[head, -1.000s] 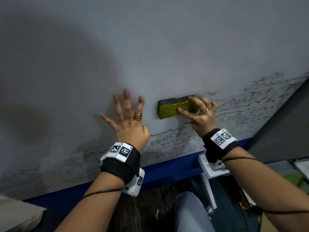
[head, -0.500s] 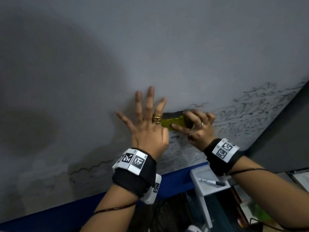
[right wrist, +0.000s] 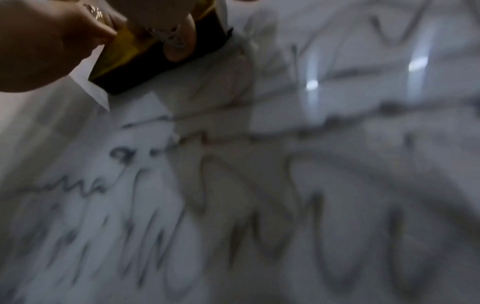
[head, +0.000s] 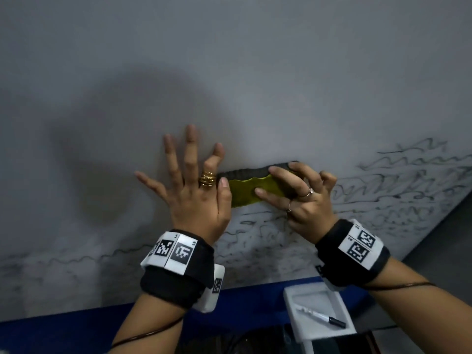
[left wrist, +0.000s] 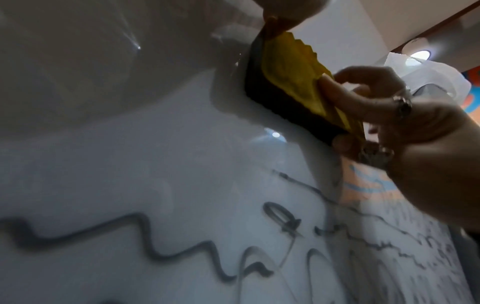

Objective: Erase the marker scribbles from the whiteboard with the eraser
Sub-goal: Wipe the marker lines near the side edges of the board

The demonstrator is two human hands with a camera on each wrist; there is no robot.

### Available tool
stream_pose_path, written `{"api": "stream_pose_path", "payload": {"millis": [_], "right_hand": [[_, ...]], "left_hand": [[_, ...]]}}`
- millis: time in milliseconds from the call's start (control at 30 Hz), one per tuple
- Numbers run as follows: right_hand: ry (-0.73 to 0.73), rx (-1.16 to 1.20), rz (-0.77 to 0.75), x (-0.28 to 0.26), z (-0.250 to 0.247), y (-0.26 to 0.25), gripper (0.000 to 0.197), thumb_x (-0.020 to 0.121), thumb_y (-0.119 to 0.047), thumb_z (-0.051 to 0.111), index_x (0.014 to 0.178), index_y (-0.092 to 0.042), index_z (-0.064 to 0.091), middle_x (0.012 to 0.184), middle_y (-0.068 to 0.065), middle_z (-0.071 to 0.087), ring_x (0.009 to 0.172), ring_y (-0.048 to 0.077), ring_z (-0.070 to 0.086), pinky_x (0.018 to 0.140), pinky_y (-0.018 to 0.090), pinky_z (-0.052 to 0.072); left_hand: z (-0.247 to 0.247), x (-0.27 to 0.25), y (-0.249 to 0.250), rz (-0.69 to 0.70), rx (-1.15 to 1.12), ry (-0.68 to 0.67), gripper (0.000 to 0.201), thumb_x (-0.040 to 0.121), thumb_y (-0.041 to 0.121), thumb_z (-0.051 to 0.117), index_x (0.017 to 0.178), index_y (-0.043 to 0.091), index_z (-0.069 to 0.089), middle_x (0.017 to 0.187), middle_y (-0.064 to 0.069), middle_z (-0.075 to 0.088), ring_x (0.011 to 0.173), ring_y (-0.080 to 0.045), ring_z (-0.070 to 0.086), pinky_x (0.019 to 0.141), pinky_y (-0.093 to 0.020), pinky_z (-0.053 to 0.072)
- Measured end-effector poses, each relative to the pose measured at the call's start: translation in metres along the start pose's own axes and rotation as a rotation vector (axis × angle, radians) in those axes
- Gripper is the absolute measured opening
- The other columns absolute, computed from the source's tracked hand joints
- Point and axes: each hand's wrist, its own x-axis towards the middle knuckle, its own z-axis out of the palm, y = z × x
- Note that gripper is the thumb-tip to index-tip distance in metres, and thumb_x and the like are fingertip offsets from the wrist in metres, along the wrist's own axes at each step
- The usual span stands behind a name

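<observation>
A yellow-backed eraser (head: 249, 189) with a dark felt pad lies flat against the whiteboard (head: 255, 72). My right hand (head: 298, 200) grips its right half, fingers over the top edge and thumb on the yellow back. In the left wrist view the eraser (left wrist: 293, 82) and those fingers show clearly; in the right wrist view the eraser (right wrist: 145, 61) is at top left. My left hand (head: 194, 190) presses flat on the board with fingers spread, its thumb touching the eraser's left end. Black scribbles (head: 383, 190) cover the board below and right of the eraser.
A blue frame edge (head: 242, 297) runs along the board's bottom. A white tray (head: 319, 310) on it holds a black-capped marker (head: 321, 318). A dark panel (head: 447, 238) borders the board at the right. The upper and left board areas are wiped grey.
The eraser slid left until it met my left thumb. My left hand shifted right and stays spread on the board. The camera tilted, bringing the tray and marker into view.
</observation>
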Motion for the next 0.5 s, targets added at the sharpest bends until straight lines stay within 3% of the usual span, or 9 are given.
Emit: {"api": "stream_pose_path", "payload": {"millis": [167,367,500], "right_hand": [[-0.011,0.058,-0.024,-0.025,0.006,-0.005,0.047,0.092,-0.018,0.033,0.125,-0.045,0.054,0.135,-0.009,0.046,0.116,0.019,0.044,0.082,0.041,0.025],[0.152,0.115,0.082,0.012,-0.011,0.022,0.054,0.072,-0.009,0.049,0.111,-0.043,0.067,0.131,-0.005,0.056,0.116,0.02,0.048,0.08,0.041,0.024],[0.143,0.124,0.058,-0.022,0.008,0.001,0.053,0.071,-0.014,0.049,0.111,-0.042,0.067,0.133,-0.005,0.055,0.116,0.02,0.048,0.079,0.039,0.024]], "left_hand": [[0.008,-0.006,0.011,-0.049,0.123,0.031,0.053,0.076,0.025,0.056,0.128,0.028,0.049,0.157,-0.007,0.015,0.143,-0.033,0.005,0.097,-0.071,-0.012],[0.01,-0.003,0.025,-0.113,0.062,0.134,0.041,0.093,0.038,0.032,0.123,0.021,0.054,0.155,-0.006,0.022,0.144,-0.031,0.011,0.097,-0.071,-0.012],[0.02,-0.003,0.035,-0.165,0.049,0.172,0.046,0.092,0.04,0.03,0.122,0.016,0.055,0.156,-0.008,0.02,0.144,-0.034,0.009,0.097,-0.072,-0.009]]}}
